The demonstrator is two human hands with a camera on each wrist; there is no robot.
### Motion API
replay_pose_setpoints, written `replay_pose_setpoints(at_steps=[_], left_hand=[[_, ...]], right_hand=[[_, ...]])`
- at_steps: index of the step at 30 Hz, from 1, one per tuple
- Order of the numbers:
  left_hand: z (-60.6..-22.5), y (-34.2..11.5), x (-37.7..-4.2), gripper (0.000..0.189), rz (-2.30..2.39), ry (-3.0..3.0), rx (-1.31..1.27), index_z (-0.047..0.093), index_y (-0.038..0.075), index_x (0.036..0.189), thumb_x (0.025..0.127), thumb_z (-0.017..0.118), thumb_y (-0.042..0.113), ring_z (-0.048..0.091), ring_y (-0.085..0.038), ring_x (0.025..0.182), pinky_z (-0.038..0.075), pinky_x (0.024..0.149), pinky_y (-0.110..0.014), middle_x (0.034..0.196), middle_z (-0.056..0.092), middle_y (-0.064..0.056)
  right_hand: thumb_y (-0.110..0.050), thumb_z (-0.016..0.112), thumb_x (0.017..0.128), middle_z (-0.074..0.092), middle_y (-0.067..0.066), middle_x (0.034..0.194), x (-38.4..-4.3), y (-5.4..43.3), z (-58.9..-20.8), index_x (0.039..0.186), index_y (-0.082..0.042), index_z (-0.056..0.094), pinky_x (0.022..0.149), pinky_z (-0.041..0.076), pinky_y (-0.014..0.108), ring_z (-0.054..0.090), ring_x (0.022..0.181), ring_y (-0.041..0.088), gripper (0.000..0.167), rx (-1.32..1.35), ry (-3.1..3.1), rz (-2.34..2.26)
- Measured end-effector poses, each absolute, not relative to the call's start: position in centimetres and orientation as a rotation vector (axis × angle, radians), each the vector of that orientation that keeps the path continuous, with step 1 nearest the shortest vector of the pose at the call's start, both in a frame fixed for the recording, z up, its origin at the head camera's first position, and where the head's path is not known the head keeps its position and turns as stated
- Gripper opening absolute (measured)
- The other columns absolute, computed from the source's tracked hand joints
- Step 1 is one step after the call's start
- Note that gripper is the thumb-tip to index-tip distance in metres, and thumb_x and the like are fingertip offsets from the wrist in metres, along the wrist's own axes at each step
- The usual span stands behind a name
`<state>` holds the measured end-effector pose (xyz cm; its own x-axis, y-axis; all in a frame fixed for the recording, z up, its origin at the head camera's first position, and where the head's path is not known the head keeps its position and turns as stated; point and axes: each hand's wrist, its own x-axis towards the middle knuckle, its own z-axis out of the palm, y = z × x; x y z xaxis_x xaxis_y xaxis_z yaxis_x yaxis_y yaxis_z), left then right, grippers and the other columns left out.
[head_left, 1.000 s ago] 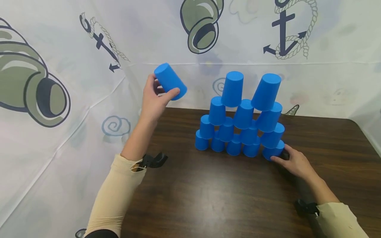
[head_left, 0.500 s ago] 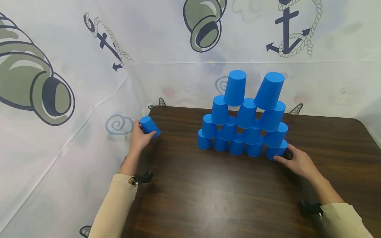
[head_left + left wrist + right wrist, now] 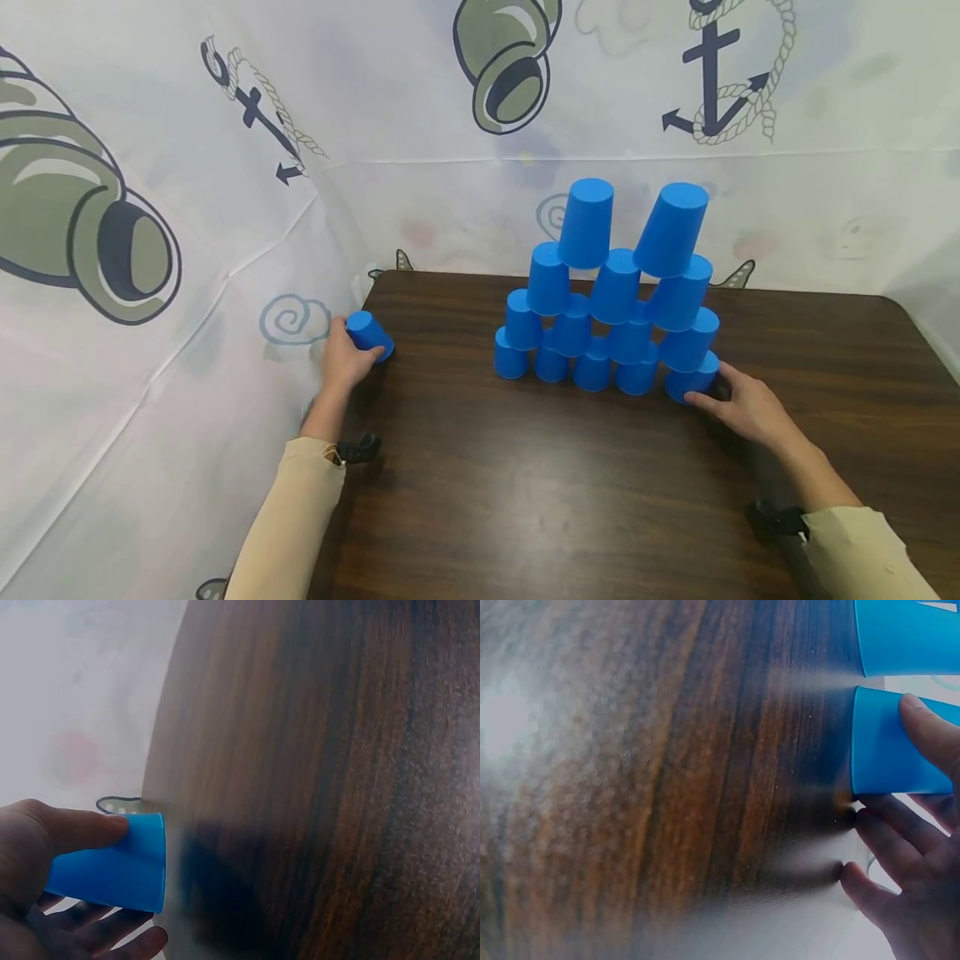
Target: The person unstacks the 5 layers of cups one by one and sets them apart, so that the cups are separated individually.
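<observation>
Gripping a tilted blue cup (image 3: 367, 333), the left hand (image 3: 345, 360) is at the left edge of the wooden table (image 3: 465, 475); the right hand (image 3: 756, 412) clasps the rightmost bottom cup (image 3: 686, 386) of the four-tier stack (image 3: 615, 287).

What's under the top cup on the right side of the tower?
The top cup sits across the middle cup and the right cup of the row below. Its inside can't be seen, because it's upside down and its sides hide everything.

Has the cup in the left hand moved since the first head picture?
Yes: the cup in the left hand has moved down and leftward in the head view, judged against the printed swirl on the cloth.
</observation>
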<state>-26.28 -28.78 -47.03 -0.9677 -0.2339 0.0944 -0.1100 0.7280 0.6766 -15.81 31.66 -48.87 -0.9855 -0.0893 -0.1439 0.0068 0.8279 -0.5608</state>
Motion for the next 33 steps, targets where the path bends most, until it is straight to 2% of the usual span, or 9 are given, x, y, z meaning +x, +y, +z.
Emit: replay_pose_setpoints(at_steps=[21,33], left_hand=[[-48.6,-29.5,-26.4,0.078,-0.991,-2.847,0.305,0.027,-0.001,0.142,0.084,0.077,0.018,0.042,-0.051,0.127,0.032,0.105,-0.065,0.140,0.042,-0.033],[-48.3,-29.7,-26.5,0.083,-1.043,-2.824,0.237,0.027,-0.005,0.141,0.081,0.081,0.018,0.042,-0.051,0.126,0.032,0.106,-0.062,0.138,0.043,-0.034]], right_hand=[[-0.062,0.059,0.089,0.039,0.038,0.141,-16.2,31.6,-48.4,0.148,0.007,0.029,0.095,0.033,0.073,0.036,0.126,0.060,0.095,-0.080,2.830,-0.868],[-0.061,0.059,0.090,0.040,0.038,0.140,-16.1,31.7,-48.6,0.148,0.007,0.028,0.094,0.035,0.073,0.037,0.125,0.060,0.095,-0.077,2.821,-0.893]])
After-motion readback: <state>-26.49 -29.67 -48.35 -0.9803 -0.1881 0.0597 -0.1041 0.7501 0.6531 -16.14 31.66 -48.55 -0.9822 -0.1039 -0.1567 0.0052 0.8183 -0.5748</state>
